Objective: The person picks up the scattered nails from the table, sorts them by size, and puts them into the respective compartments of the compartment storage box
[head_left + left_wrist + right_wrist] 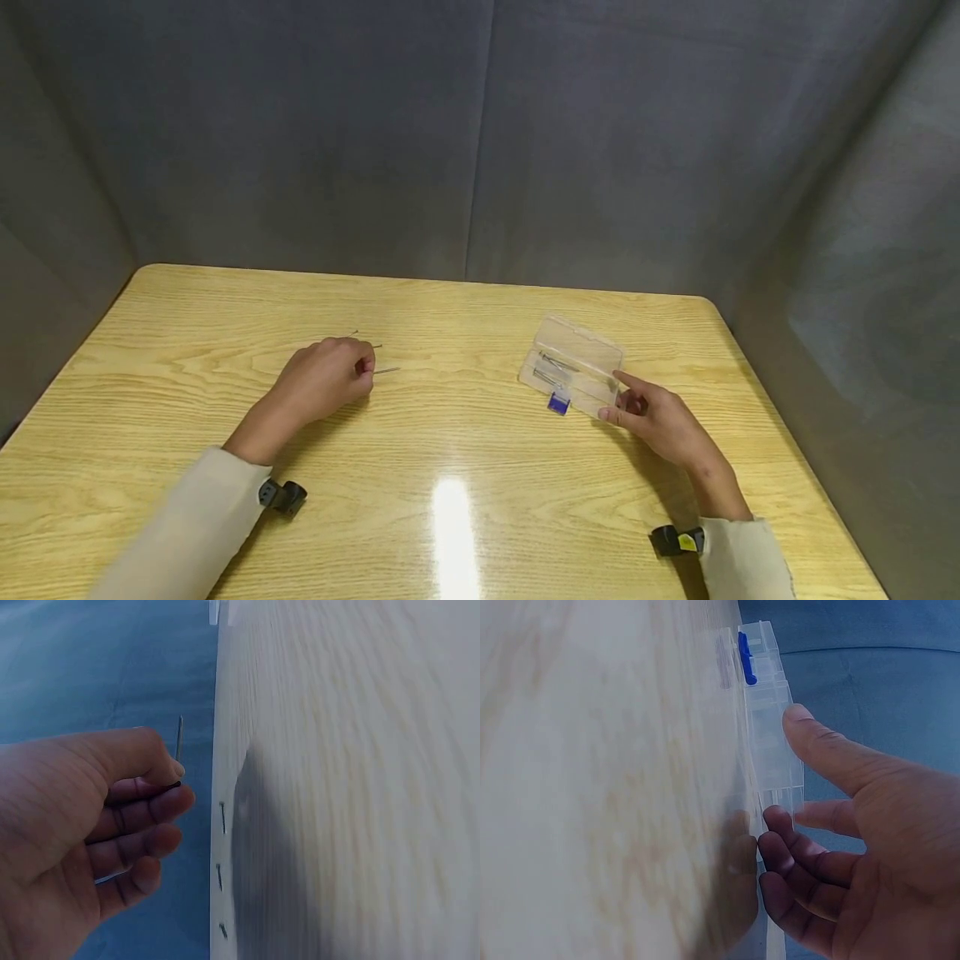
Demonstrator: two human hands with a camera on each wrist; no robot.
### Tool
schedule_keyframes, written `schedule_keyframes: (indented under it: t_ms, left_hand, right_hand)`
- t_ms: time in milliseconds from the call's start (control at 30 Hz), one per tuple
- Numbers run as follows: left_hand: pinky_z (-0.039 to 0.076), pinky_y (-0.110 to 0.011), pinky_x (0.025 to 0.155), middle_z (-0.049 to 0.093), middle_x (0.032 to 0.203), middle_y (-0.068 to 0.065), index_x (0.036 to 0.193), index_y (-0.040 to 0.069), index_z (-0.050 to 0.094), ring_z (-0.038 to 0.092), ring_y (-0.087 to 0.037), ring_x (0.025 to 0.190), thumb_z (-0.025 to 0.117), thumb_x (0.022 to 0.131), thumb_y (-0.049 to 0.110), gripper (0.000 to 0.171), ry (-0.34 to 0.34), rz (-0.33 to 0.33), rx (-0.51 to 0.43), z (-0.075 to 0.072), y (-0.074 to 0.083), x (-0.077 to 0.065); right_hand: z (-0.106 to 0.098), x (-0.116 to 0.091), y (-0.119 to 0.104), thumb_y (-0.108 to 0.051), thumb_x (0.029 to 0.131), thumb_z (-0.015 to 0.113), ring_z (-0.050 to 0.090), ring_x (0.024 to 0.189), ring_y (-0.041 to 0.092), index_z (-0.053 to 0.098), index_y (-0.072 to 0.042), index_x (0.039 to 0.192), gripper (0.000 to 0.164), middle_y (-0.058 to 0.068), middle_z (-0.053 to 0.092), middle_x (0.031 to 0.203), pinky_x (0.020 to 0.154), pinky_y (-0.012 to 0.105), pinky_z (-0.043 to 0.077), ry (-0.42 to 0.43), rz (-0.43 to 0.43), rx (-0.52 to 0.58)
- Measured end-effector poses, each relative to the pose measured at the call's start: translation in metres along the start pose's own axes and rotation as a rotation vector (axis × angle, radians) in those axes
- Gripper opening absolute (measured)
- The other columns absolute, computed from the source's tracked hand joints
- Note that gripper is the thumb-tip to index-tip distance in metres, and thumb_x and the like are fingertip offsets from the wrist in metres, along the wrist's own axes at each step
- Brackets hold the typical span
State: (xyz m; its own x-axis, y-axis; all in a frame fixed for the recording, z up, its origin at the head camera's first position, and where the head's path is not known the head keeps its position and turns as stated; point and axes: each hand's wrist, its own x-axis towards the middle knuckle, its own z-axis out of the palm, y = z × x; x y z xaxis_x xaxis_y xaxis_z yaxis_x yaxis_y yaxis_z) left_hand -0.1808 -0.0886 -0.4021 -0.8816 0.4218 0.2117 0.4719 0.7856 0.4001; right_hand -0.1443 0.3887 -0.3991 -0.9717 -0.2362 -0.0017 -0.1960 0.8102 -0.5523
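Note:
My left hand (322, 379) is above the left part of the table, pinching a thin metal nail (179, 742) between thumb and index finger. Its shank points away from the fingertips, and the other fingers are loosely bent. Close by, three loose nails (222, 817) lie on the table in the left wrist view; the hand partly covers them in the head view. On the right, a clear plastic box (579, 343) lies with its lid open, several nails (553, 367) inside its left part. My right hand (667, 423) holds the box's right end between thumb and fingers.
A blue latch (558, 404) juts from the box's near edge. The wooden table (465, 400) has a bright light reflection near its front. Grey curtains (300, 150) stand behind the table and at both sides.

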Motion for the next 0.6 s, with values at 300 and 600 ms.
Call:
schedule_keyframes:
  t_ms: [300,600]
  left_hand:
    - [0.038,-0.032,0.053,0.054,0.072,0.007,0.076,0.019,0.060,0.046,-0.012,0.061,0.064,0.089,0.005,0.020,-0.026,0.069,0.005,0.013,0.026,0.026]
    - [0.037,-0.030,0.053,0.053,0.073,0.006,0.075,0.018,0.059,0.046,-0.012,0.063,0.064,0.088,0.004,0.021,-0.044,0.113,-0.032,0.026,0.045,0.042]
  right_hand:
    - [0.001,-0.001,0.000,-0.026,0.097,0.074,0.050,0.079,0.020,0.044,0.010,0.149,0.071,0.004,0.058,0.091,0.069,0.032,0.042,-0.007,-0.005,0.035]
    - [0.001,-0.001,-0.001,-0.025,0.096,0.075,0.049,0.079,0.021,0.044,0.009,0.150,0.071,0.005,0.057,0.091,0.068,0.032,0.041,0.001,0.014,0.022]
